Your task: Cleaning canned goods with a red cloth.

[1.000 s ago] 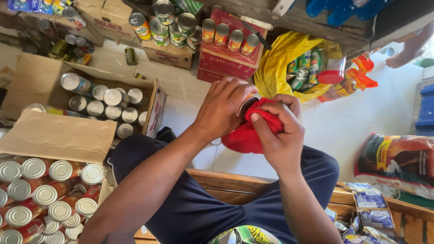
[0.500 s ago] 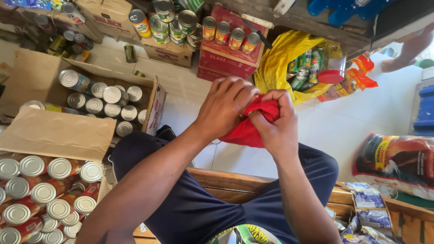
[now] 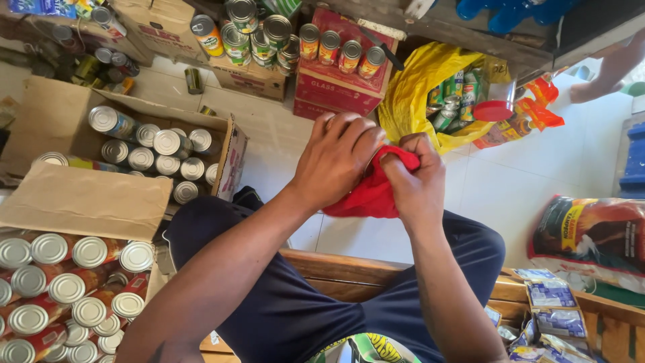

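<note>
Head view, looking down past the person's knees. At the centre, both hands meet over a red cloth [image 3: 366, 198]. The left hand [image 3: 336, 158] is curled over its top, fingers bent and pressed onto whatever the cloth wraps; that thing is hidden here. The right hand [image 3: 416, 185], at 3 o'clock from the left, pinches a fold of the cloth between thumb and fingers, pulling it tight. Holding it so, one hand steadying and the other gripping fabric, probably lets the cloth rub around the wrapped thing. The loose end of the cloth hangs toward 7 o'clock, above the dark shorts [image 3: 295, 316].

At 9 o'clock from the hands an open box [image 3: 60, 114] holds cans [image 3: 164, 142] lying on their sides, lids facing up to the camera, within easy reach of the left arm. At 8 o'clock a second box [image 3: 84, 202] holds more cans [image 3: 70, 286], packed close. At 12 o'clock cans stand upright on a red carton [image 3: 332, 91]. At 1 o'clock a yellow bag [image 3: 410, 94] gapes open, green cans inside. At 4 o'clock a printed sack [image 3: 591, 235] lies on the tiled floor [image 3: 504, 188]. A wooden bench [image 3: 329, 265] runs under the thighs. Another person's arm [image 3: 608, 74] shows at 2 o'clock, well apart.
</note>
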